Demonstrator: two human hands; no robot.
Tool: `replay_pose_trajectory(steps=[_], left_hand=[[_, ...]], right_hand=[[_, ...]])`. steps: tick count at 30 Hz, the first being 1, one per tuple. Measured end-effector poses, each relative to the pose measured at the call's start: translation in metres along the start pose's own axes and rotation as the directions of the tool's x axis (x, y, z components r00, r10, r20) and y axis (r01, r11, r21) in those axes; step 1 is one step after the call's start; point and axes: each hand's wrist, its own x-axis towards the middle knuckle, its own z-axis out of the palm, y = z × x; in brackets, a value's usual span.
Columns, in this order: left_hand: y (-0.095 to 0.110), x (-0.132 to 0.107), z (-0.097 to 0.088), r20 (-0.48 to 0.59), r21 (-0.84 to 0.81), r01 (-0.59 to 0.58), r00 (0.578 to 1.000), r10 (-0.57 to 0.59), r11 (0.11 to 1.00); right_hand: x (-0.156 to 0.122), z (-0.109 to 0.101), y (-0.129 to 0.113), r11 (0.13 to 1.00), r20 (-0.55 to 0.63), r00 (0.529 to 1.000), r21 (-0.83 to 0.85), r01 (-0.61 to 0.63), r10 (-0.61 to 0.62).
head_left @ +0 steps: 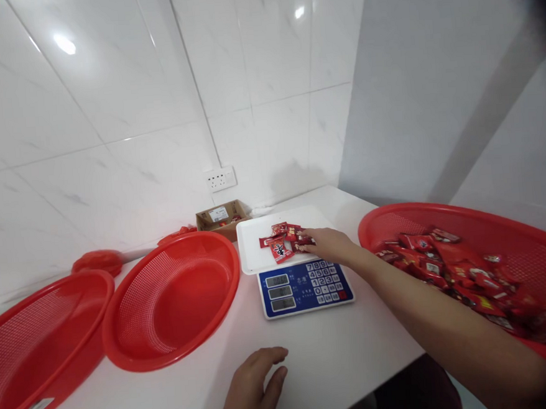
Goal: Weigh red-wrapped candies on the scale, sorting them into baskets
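A digital scale with a blue keypad panel stands on the white table, and small red snack packets lie bunched on its white tray. At the right side of that bunch is my right hand, its fingers bent around a dark red packet; part of the packet is hidden by the fingers. My left hand hovers near the table's front, below the scale, with thumb and fingers apart and nothing in it. The small digits on the scale's displays are blurred.
At right, a large red basket holds many red packets, partly behind my forearm. Two more red baskets stand at left, one round, one at the edge. A cardboard box sits by the wall below a socket.
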Motion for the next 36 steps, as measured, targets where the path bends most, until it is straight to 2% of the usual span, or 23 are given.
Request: replay_pose_trajectory(steps=[8, 10, 12, 14, 16, 18, 21, 25, 29, 32, 36], left_hand=[[0.0, -0.001, 0.001, -0.002, -0.061, 0.018, 1.0, -0.019, 0.998], [-0.001, -0.001, 0.004, -0.018, -0.122, 0.056, 0.998, -0.058, 0.991], [0.0, 0.0, 0.007, -0.094, -0.227, 0.118, 0.985, -0.142, 0.967], [0.002, 0.003, 0.007, -0.223, -0.36, 0.151, 0.945, -0.241, 0.921], [0.005, 0.006, 0.002, -0.329, -0.474, 0.15, 0.884, -0.332, 0.868], [0.009, 0.01, -0.005, -0.377, -0.548, 0.156, 0.831, -0.409, 0.822], [0.011, 0.014, -0.018, -0.393, -0.615, 0.175, 0.777, -0.492, 0.769], [0.008, 0.014, -0.027, -0.394, -0.653, 0.177, 0.751, -0.53, 0.736], [-0.002, 0.01, -0.03, -0.363, -0.642, 0.274, 0.714, -0.598, 0.716], [-0.01, 0.005, -0.033, -0.365, -0.624, 0.318, 0.689, -0.626, 0.714], [-0.017, 0.0, -0.038, -0.387, -0.627, 0.315, 0.668, -0.635, 0.713]], right_hand=[[0.0, 0.0, 0.001, 1.0, 0.003, 1.0, -0.004, -0.007, 0.007], [0.0, -0.001, 0.002, 1.0, 0.003, 1.0, -0.008, -0.017, 0.017], [-0.001, -0.001, 0.003, 1.0, 0.004, 1.0, -0.011, -0.026, 0.026], [-0.001, -0.001, 0.004, 1.0, 0.006, 1.0, -0.012, -0.028, 0.028], [-0.002, 0.0, 0.005, 1.0, 0.008, 1.0, -0.011, -0.023, 0.023], [-0.002, 0.001, 0.005, 1.0, 0.008, 1.0, -0.01, -0.02, 0.02], [0.003, 0.004, 0.004, 0.999, -0.002, 1.0, -0.004, -0.032, 0.032], [0.015, 0.007, -0.002, 0.999, -0.029, 0.998, 0.004, -0.047, 0.047], [0.028, 0.011, -0.006, 0.999, -0.042, 0.998, 0.018, -0.038, 0.039], [0.034, 0.013, -0.003, 0.998, -0.04, 0.998, 0.034, -0.047, 0.048], [0.036, 0.013, 0.006, 0.996, -0.05, 0.997, 0.064, -0.058, 0.061]])
